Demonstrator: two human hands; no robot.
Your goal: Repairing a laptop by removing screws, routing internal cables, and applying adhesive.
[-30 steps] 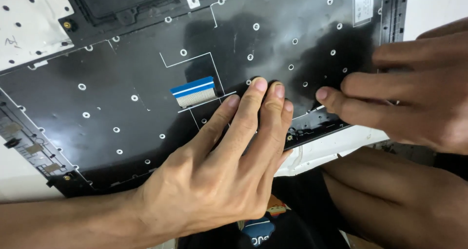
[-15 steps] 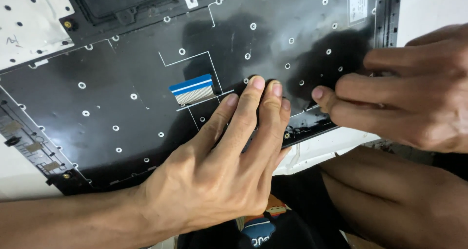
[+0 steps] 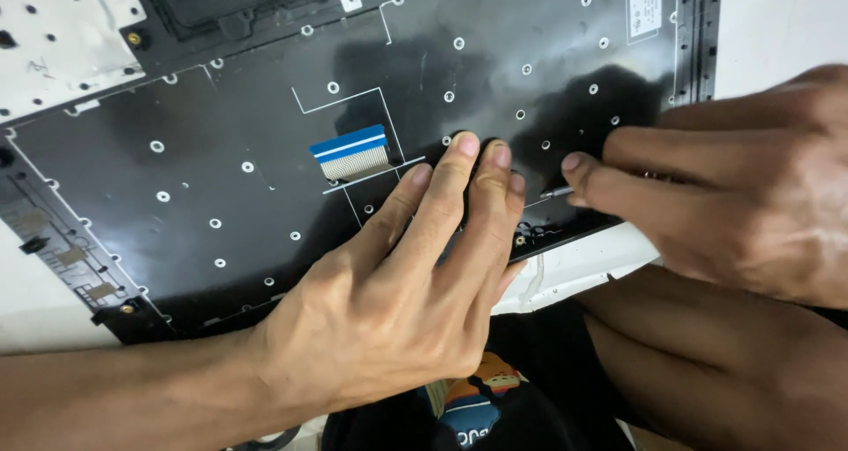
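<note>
Fingers of the left hand (image 3: 389, 310) are pressed flat, unclenched, on the black keyboard backplate (image 3: 221, 177) mid-frame; a thin metal tool (image 3: 556, 190) is pinched in the right hand (image 3: 733, 186) grip beside them

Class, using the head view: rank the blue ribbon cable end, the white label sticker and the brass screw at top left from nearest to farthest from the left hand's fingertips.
1. Blue ribbon cable end, just left of the left hand's fingertips.
2. White label sticker, top right.
3. Brass screw, far top left.
</note>
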